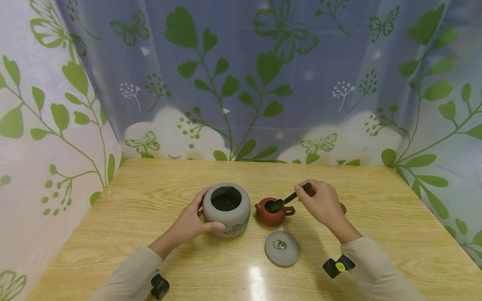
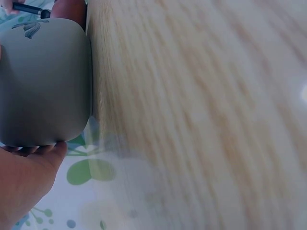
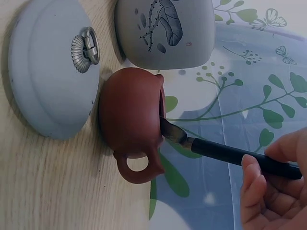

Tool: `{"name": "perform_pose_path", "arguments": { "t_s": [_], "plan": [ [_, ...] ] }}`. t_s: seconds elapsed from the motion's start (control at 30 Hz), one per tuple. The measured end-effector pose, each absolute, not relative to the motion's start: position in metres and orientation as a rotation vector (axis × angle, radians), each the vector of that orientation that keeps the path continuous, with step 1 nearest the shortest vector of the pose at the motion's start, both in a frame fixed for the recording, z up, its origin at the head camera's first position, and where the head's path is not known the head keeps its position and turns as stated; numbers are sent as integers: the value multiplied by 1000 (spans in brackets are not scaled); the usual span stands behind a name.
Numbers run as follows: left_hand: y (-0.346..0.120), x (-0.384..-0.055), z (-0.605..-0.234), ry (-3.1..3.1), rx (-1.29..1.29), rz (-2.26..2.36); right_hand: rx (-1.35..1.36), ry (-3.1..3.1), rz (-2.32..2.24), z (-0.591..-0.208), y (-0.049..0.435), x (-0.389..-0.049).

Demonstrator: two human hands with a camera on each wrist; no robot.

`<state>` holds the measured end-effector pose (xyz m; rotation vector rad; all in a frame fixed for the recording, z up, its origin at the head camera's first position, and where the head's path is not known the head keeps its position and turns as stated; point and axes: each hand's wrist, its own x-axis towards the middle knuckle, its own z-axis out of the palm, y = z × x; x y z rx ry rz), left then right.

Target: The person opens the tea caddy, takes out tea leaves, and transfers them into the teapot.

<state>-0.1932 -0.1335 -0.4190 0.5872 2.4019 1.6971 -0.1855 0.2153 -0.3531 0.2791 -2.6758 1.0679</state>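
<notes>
A black-handled scoop (image 3: 220, 150) is held with its tip in the mouth of a red-brown teapot (image 1: 271, 218) on a wooden table (image 1: 132, 209).
The scoop is pinched by the right hand (image 1: 321, 202), right of the teapot. Just left of the teapot, an open gray jar (image 1: 230, 218) with dark contents is held by the left hand (image 1: 193, 222), thumb and fingers curved round it. A gray lid (image 1: 284, 256) with a metal ring is laid in front of the teapot.
</notes>
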Motion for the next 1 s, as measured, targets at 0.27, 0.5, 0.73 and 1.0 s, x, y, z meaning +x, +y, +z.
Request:
{"name": "perform_pose_path", "arguments": {
  "t_s": [0.27,0.5,0.73,1.0],
  "plan": [
    [-132,-193,-418,2402,579,1705,164,-2560,1254,-358,225,-182],
    [-133,-193,-419,2411,598,1706,13,-2417,1494,-367,242,-177],
    [-133,-193,-420,2408,594,1703,-79,-2303,1641,-381,257,-164],
    [-132,-192,-417,2410,588,1699,-181,-2360,1722,-398,272,-150]
  ]
}}
